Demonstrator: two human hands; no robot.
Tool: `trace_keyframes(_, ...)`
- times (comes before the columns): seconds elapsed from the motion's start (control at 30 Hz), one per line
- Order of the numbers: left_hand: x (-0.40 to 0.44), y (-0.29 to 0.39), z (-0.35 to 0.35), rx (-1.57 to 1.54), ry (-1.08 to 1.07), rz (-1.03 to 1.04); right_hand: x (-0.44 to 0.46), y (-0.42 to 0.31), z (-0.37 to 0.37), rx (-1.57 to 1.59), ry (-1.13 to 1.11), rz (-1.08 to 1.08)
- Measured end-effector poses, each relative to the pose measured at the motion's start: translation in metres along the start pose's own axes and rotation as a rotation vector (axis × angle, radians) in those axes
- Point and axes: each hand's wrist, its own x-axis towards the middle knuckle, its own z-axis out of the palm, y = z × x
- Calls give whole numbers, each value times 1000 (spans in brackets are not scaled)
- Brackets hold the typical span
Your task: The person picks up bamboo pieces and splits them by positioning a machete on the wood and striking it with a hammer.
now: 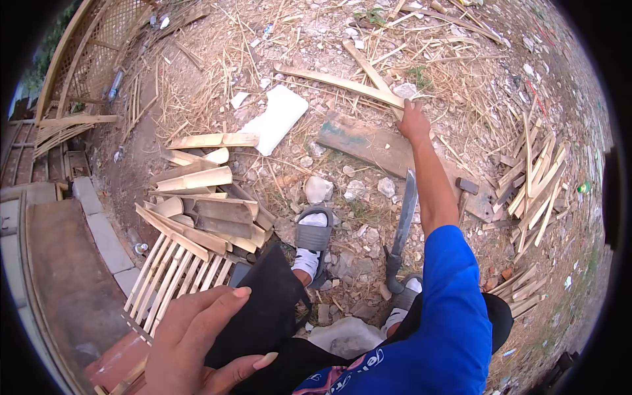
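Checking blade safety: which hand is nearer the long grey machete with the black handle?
Right hand, just beyond the machete tip, gripping a pale flat bamboo strip. Left hand farther off, left of the machete, by the black-clothed knee.

Up the arm from the right hand (415,122), a blue sleeve (455,283); white lettering (374,359) marks the shirt (421,359). Beside the left hand (187,339), black trousers (266,313); beyond, grey sandals (312,236) over black-and-white socks (307,259).

Daylight lit the open, stony ground (567,85) spreading beyond the right hand (415,123). Well ahead of the left hand (187,342) stood a lattice panel (108,43), greenery (54,52) behind it; to that hand's left, pale blocks (105,240) edged a flat brown surface (66,283).
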Motion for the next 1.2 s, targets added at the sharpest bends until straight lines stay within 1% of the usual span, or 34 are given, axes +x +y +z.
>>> trace_keyframes(0.03,1,1,0,9,-42,18,-3,-1,2,-18,18,-10)
trace_keyframes(0.1,4,2,2,-22,-8,39,-9,0,1,-59,71,-29)
trace_keyframes(0.2,0,11,2,-24,14,33,-16,6,4,-231,23,-66)
trace_keyframes(0.33,-7,19,0,-7,-9,61,-35,8,-26,-329,143,-156)
trace_keyframes(0.4,-15,23,2,-35,1,69,-46,8,-57,-336,233,-171)
trace_keyframes(0.5,-26,27,7,-71,20,122,-56,11,-118,-336,152,-264)
trace_keyframes(0.53,-26,26,11,-146,61,195,-64,13,-141,-391,156,-281)
trace_keyframes(0.63,-29,26,20,-97,197,301,-92,25,-199,-320,185,-290)
trace_keyframes(0.67,-30,23,24,-137,223,321,-120,23,-230,-321,244,-319)
trace_keyframes(0.7,-29,19,27,-175,237,345,-140,24,-255,-312,216,-277)
trace_keyframes(0.73,-30,20,26,-208,246,379,-160,27,-278,-310,244,-271)
trace_keyframes(0.83,-46,33,17,-222,175,213,-236,49,-333,-364,287,-216)
trace_keyframes(0.9,-48,36,18,-211,171,206,-292,80,-358,-318,380,-204)
trace_keyframes(0.93,-47,39,20,-219,176,218,-318,102,-361,-271,434,-188)
trace_keyframes(0.97,-46,42,21,-224,176,234,-347,121,-364,-193,398,-80)
trace_keyframes(1.03,-46,55,22,-223,138,244,-403,175,-345,-44,444,75)
trace_keyframes(1.07,-45,59,25,-221,110,249,-431,207,-326,102,425,176)
trace_keyframes(1.1,-43,59,29,-207,104,259,-457,251,-285,143,504,229)
trace_keyframes(1.13,-37,60,30,-212,92,288,-497,265,-251,263,513,335)
trace_keyframes(1.17,-36,61,32,-220,80,304,-531,296,-193,313,609,390)
trace_keyframes(1.2,-37,65,33,-205,63,317,-574,300,-150,340,629,467)
